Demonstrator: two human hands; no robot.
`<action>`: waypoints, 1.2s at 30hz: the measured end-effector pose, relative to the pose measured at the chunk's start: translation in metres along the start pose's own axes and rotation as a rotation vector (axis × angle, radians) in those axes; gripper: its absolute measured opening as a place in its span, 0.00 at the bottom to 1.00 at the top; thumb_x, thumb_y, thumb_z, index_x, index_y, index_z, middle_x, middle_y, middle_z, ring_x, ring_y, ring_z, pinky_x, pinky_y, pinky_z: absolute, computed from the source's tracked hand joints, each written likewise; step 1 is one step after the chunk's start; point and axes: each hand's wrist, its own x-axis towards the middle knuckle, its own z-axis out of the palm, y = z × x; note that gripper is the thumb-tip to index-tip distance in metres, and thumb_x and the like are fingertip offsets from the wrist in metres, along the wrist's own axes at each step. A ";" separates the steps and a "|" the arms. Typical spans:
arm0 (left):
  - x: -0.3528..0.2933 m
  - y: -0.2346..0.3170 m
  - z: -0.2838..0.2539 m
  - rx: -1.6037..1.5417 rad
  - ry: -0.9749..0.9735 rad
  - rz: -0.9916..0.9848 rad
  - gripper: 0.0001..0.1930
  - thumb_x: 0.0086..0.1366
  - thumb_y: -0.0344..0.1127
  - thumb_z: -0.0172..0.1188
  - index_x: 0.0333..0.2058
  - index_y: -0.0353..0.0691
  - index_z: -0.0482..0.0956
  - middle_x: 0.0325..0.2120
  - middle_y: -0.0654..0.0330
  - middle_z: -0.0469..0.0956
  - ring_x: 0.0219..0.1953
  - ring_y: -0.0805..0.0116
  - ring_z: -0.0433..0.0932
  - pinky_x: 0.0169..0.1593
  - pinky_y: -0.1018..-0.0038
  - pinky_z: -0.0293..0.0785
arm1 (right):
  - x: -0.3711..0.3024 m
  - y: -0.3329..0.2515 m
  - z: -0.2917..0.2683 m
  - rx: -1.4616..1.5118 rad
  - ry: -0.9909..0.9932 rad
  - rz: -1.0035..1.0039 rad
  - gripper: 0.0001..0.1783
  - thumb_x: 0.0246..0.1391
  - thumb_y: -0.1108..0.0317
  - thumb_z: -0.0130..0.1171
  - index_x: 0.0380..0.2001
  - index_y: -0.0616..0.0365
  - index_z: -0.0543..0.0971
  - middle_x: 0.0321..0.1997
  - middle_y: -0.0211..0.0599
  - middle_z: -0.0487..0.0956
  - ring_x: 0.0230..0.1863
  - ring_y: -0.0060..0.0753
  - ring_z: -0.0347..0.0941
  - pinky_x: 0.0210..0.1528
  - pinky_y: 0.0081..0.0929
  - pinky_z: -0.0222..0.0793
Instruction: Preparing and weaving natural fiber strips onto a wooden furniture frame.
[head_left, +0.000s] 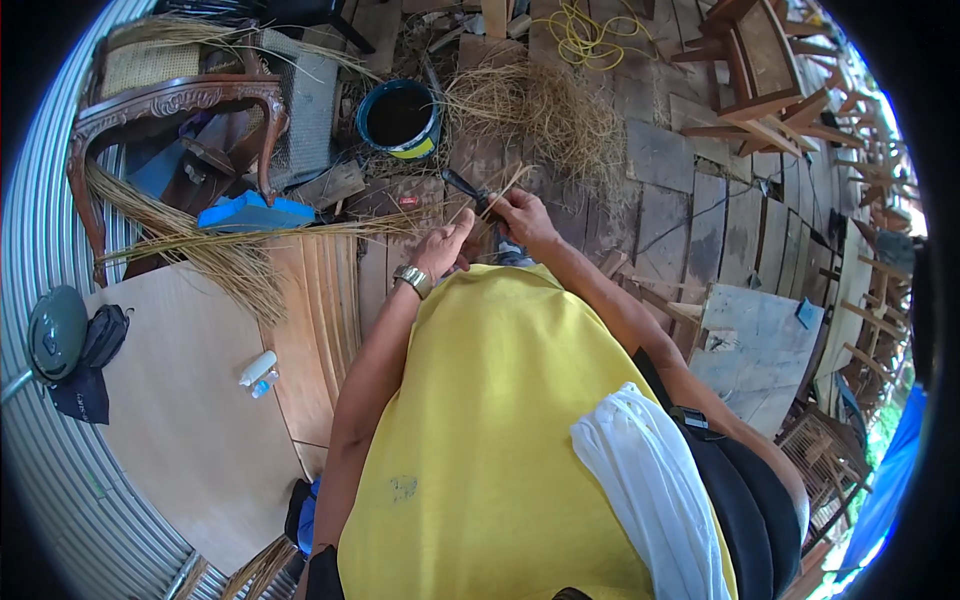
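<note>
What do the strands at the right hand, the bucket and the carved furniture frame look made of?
Strands: probably dry plant fibre, perhaps cane; pale tan, matte, thin.
Bucket: likely plastic, by its smooth blue rim and rounded wall, though painted metal isn't ruled out.
Carved furniture frame: wood, apparently varnished, given its reddish-brown colour, relief carving and sheen.

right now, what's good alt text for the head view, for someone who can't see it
A person's right hand holds thin tan strips, the left hand close beside it, near a dark slender object, above a wooden floor. Beyond are a bucket and tangled fibres; a carved wooden frame stands at upper left, and wooden chairs at right.
</note>
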 end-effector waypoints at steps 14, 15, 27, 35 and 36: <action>-0.023 -0.021 0.020 0.059 0.399 0.320 0.30 0.64 0.60 0.53 0.47 0.35 0.77 0.28 0.58 0.79 0.24 0.72 0.77 0.32 0.74 0.73 | -0.012 -0.015 0.000 -0.044 -0.044 0.084 0.18 0.58 0.54 0.59 0.29 0.59 0.77 0.18 0.27 0.71 0.13 0.18 0.63 0.15 0.20 0.58; -0.020 -0.018 0.023 0.052 0.407 0.319 0.30 0.64 0.60 0.53 0.47 0.35 0.77 0.28 0.58 0.79 0.24 0.72 0.77 0.32 0.74 0.73 | -0.013 -0.015 0.003 -0.052 -0.052 0.085 0.18 0.58 0.54 0.59 0.29 0.59 0.77 0.18 0.27 0.71 0.13 0.18 0.63 0.15 0.20 0.58; -0.107 -0.020 0.011 0.345 0.621 0.562 0.16 0.63 0.41 0.61 0.21 0.36 0.72 0.13 0.51 0.65 0.15 0.65 0.67 0.21 0.68 0.61 | 0.027 -0.043 -0.041 -0.066 0.166 0.094 0.15 0.54 0.55 0.63 0.29 0.56 0.77 0.15 0.28 0.70 0.12 0.22 0.63 0.12 0.23 0.55; -0.303 -0.266 -0.099 0.287 0.713 -0.127 0.15 0.62 0.42 0.62 0.23 0.36 0.76 0.16 0.64 0.73 0.20 0.78 0.67 0.25 0.75 0.66 | 0.061 -0.119 -0.196 -0.285 0.232 -0.112 0.17 0.60 0.54 0.57 0.31 0.59 0.77 0.13 0.28 0.70 0.08 0.17 0.59 0.09 0.21 0.53; -0.297 -0.299 -0.103 0.300 0.635 -0.220 0.14 0.61 0.44 0.63 0.29 0.37 0.78 0.23 0.59 0.77 0.26 0.71 0.73 0.31 0.71 0.70 | 0.060 -0.107 -0.179 -0.270 0.198 -0.125 0.18 0.58 0.53 0.59 0.31 0.59 0.78 0.13 0.29 0.71 0.09 0.17 0.61 0.09 0.20 0.53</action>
